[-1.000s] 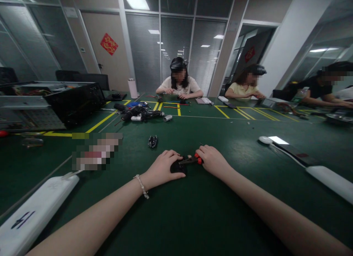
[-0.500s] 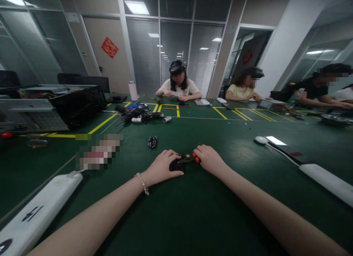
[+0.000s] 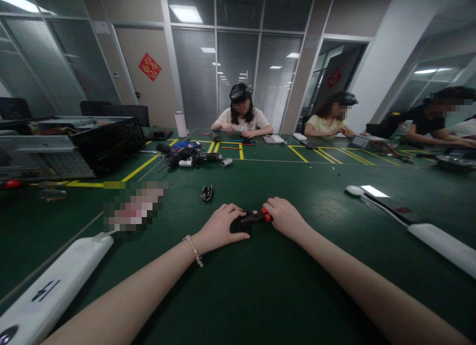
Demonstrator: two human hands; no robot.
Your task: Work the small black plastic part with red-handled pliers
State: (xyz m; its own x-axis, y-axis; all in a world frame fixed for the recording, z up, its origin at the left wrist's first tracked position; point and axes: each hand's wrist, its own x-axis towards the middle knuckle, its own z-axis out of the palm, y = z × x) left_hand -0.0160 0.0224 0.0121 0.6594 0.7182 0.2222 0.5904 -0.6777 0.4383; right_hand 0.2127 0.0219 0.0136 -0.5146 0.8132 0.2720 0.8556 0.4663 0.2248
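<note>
My left hand (image 3: 223, 223) is closed around a small black part (image 3: 240, 226) on the green table, its thumb along the near side and its fingers along the far side. The part's exact kind cannot be made out. In my right hand (image 3: 284, 213) is a pair of pliers (image 3: 256, 217) with red handles, held from the right. The pliers' jaws point left and reach over the black part between my left thumb and fingers. Beyond my left hand lies a small black and silver piece (image 3: 207, 193).
Black cables and tools (image 3: 189, 155) lie in a heap farther back, near a silver cylinder (image 3: 226, 162). An opened computer case (image 3: 107, 144) stands at left. White power banks (image 3: 55, 280) and a phone (image 3: 390, 203) flank my arms. Co-workers (image 3: 241, 114) sit across the table (image 3: 238, 295).
The view has shifted slightly, so everything sits a little lower and to the right. Both hands keep nearly the same pose, with the pliers' jaws still at the black part.
</note>
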